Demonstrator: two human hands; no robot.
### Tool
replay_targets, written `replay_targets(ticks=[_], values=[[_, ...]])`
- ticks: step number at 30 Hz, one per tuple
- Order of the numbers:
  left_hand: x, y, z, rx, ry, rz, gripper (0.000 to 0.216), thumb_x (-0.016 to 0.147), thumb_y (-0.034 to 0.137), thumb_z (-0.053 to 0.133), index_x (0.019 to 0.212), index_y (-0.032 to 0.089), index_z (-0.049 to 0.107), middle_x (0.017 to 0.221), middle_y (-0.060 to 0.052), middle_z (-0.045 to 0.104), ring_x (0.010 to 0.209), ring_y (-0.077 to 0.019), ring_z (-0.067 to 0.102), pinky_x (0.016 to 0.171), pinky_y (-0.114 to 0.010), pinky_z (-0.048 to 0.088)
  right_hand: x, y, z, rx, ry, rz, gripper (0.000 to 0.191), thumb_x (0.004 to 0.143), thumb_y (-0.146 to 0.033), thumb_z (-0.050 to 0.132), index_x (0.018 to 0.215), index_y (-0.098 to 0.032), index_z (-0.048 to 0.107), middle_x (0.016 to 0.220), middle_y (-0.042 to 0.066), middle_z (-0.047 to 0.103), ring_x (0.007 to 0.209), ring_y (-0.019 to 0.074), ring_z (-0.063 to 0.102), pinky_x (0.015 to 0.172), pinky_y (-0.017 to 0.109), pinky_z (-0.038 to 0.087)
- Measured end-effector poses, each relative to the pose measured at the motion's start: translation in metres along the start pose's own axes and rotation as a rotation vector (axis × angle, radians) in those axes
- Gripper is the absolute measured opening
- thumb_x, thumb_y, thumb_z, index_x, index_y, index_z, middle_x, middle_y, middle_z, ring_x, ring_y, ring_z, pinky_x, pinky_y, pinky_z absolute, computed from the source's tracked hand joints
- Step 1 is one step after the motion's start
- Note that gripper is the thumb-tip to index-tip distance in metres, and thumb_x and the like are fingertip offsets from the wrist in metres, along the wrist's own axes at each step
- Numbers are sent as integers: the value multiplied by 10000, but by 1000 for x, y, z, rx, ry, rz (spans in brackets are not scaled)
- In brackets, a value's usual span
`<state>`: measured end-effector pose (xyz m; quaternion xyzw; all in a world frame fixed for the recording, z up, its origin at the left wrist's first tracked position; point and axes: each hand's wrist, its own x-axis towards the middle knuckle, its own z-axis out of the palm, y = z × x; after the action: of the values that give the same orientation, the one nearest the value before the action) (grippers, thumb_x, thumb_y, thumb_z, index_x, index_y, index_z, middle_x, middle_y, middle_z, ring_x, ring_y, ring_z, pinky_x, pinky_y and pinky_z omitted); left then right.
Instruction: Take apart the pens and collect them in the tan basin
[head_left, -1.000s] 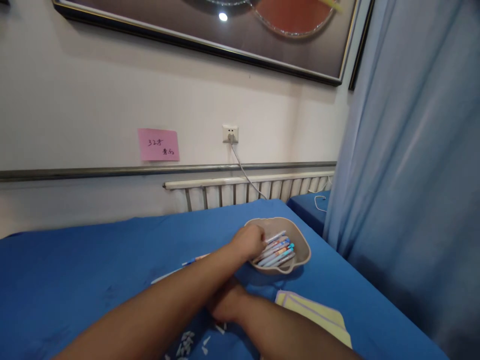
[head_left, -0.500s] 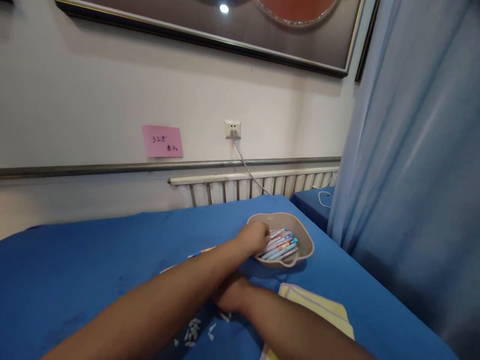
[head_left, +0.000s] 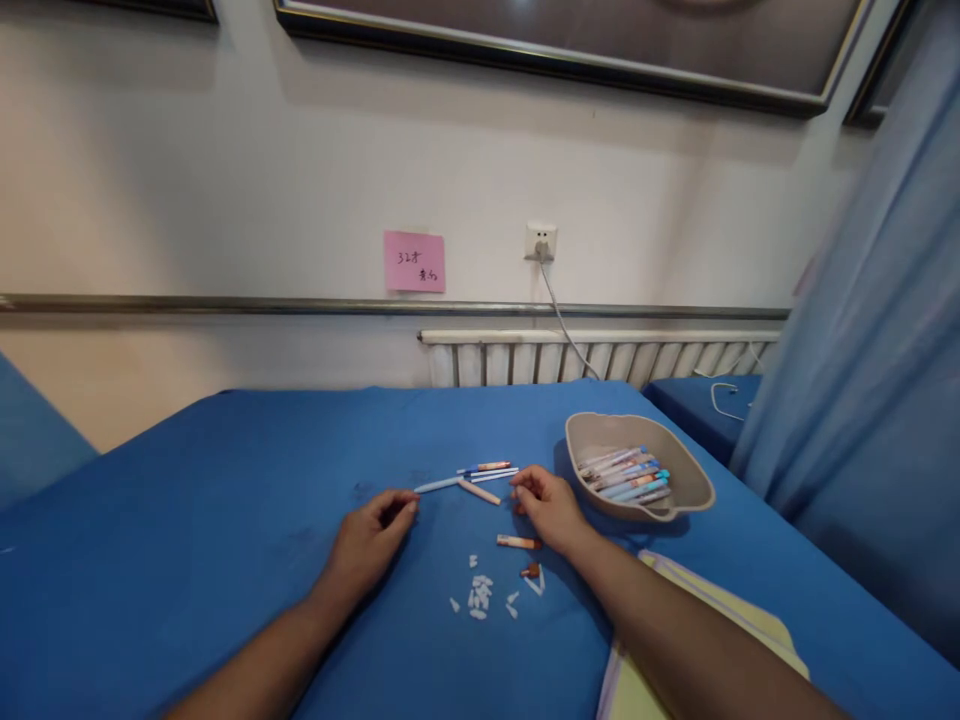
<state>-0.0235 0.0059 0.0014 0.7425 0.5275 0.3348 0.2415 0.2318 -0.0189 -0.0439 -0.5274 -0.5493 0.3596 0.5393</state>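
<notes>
My left hand [head_left: 375, 530] is over the blue sheet, thumb and forefinger closed at the near end of a light blue pen barrel [head_left: 439, 485]. My right hand [head_left: 551, 508] hovers with curled, parted fingers beside the tips of thin white pen refills [head_left: 495, 475]. Between the hands also lie a dark blue pen part with a printed barrel [head_left: 486, 467] and a peach barrel [head_left: 480, 492]. Below my right hand are a printed orange barrel piece [head_left: 517, 542] and a small brown piece [head_left: 531, 570]. Several small white tips [head_left: 478, 595] form a loose pile nearer me.
A beige basin [head_left: 686, 475] holding several assembled pens stands right of my right hand. A yellow cloth with a lilac edge [head_left: 720, 595] lies under my right forearm. A blue curtain [head_left: 862, 400] hangs at the right; a metal railing [head_left: 525, 338] runs behind.
My left hand has come out of the basin and back left to the loose pen parts. My arms are no longer crossed, my right hand is uncovered, and the view has turned left.
</notes>
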Motion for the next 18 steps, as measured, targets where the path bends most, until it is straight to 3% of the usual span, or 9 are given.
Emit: replay_targets(ticks=[3,6,8,10,13,18], values=[[7,-5,2,25,60,26,325,787,427,476,902,184,657,730,-9,672,669,-190,616,613,-273,478,-4,0,-3,-70,-11,8,153,771,-260,480,850,-190,590,713,5,642,610,150,607,583,271,495],[13,-1,6,95,47,135,306,795,367,478,976,197,656,908,-40,695,842,-217,628,770,-328,489,-7,-5,-8,-286,-36,-105,223,802,-244,458,962,-203,607,914,43,668,814,182,630,742,320,493],[14,-1,8,169,3,229,336,796,324,489,1082,210,624,1104,-58,651,1038,-242,569,927,-384,422,-8,-8,-12,-487,-67,-224,320,811,-241,474,1115,-226,575,1171,57,594,1092,210,530,938,371,393],[14,-3,12,247,-55,280,395,807,306,492,1183,215,567,1243,-68,574,1172,-261,477,1012,-431,339,-8,-10,-14,-656,-121,-252,429,836,-268,471,1264,-236,476,1329,61,476,1243,228,389,1024,410,285],[12,-6,16,329,-126,285,417,821,296,491,1225,199,531,1290,-89,531,1209,-281,434,1025,-460,305,-9,-11,-14,-799,-203,-195,498,879,-320,429,1360,-219,354,1387,85,406,1285,245,325,1024,435,253],[11,-2,16,248,-164,309,320,802,210,507,1113,209,584,1126,-64,614,1060,-231,526,946,-373,377,-11,-16,-11,-817,-232,-213,367,859,-282,478,1222,-224,493,1239,73,541,1145,218,452,946,363,310]])
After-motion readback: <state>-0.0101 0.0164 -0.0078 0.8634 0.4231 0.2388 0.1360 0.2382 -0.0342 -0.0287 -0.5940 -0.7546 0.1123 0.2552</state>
